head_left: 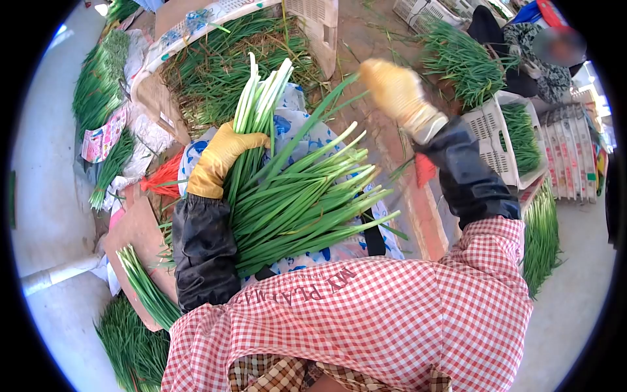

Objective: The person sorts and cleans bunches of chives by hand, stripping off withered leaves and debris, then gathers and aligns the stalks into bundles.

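Note:
My left hand [225, 157], in a yellow glove, is wrapped round a bunch of garlic chives [261, 98], white stem ends pointing up and away from me. A larger loose pile of garlic chives [300, 202] lies across my lap, its pale ends toward the right. My right hand [395, 95], also gloved in yellow, is raised at the upper right of the lap, away from the bunch. Motion smears its fingers. A long green leaf [336, 98] reaches up close to it; whether the two touch is unclear.
Ahead, a pale plastic crate [320, 32] stands by a heap of trimmed leaves [222, 72]. Red ties [166, 176] lie to the left. More chives [147, 281] rest on a board at lower left. To the right are a filled white crate [486, 137] and a seated person [532, 59].

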`<state>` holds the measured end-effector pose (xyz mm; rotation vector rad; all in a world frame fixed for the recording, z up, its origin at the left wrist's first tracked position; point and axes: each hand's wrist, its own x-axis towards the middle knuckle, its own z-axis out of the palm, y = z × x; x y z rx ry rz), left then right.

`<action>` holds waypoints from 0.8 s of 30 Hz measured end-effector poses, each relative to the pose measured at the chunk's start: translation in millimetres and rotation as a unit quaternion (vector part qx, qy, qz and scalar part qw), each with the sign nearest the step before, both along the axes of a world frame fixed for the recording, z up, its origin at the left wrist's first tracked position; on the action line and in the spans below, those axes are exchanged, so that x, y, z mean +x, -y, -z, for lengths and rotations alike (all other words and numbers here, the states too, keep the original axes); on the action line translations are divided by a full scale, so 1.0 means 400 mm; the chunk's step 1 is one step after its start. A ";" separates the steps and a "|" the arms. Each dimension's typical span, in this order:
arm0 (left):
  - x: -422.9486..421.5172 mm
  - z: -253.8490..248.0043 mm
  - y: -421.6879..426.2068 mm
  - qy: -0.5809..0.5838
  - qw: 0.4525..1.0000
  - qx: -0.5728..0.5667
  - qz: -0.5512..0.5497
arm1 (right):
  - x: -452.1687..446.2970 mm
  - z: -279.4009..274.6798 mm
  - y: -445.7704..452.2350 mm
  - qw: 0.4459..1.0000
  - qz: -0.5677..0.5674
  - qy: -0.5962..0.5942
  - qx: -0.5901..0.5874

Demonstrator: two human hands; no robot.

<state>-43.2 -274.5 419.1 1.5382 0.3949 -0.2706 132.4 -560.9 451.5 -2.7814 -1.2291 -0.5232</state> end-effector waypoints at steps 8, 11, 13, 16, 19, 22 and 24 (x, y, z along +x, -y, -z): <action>-0.007 0.004 -0.011 -0.005 1.000 0.022 0.021 | 0.416 0.124 0.564 0.866 0.461 -0.055 0.185; -0.016 0.009 -0.014 -0.002 1.000 -0.007 0.001 | 0.328 0.120 0.485 0.883 0.454 -0.109 -0.055; -0.022 0.015 -0.018 0.001 1.000 -0.009 0.004 | 0.189 0.045 0.310 0.930 0.323 -0.166 -0.062; -0.024 0.021 -0.029 -0.005 1.000 -0.004 0.011 | 0.041 0.007 0.139 0.939 -0.084 -0.310 0.122; -0.010 0.000 -0.031 -0.017 1.000 -0.009 0.020 | -0.023 0.033 0.036 0.933 -0.275 -0.220 0.073; -0.002 -0.027 -0.026 -0.018 0.999 -0.026 0.025 | -0.040 0.019 0.002 0.908 -0.246 -0.300 -0.158; -0.007 -0.063 -0.028 -0.020 0.999 -0.027 0.022 | -0.042 0.018 -0.004 0.916 -0.216 -0.327 -0.092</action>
